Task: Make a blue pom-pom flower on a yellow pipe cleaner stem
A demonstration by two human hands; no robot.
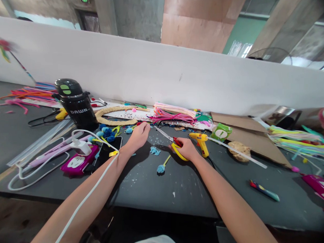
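My right hand (186, 149) is closed round the handles of scissors (165, 134) with red and yellow grips. Their blades point up and left, toward my left hand (140, 134). That hand is closed, its fingers bent together; whatever they hold, if anything, is too small or hidden to make out. Between my hands, loose light-blue fluffy bits (155, 150) lie on the dark table. Just nearer to me rests a light-blue pompom (161, 168) on a short yellow-green stem. Left of my left wrist sits a cluster of dark-blue pompoms (108, 133).
A yellow glue gun (201, 141) with a long clear stick stands right of my right hand. Further right are a green box (221, 132), cardboard (249, 138) and a utility knife (264, 190). Leftward are a black bottle (78, 109), a magenta power strip (79, 162) and a white cable (86, 200).
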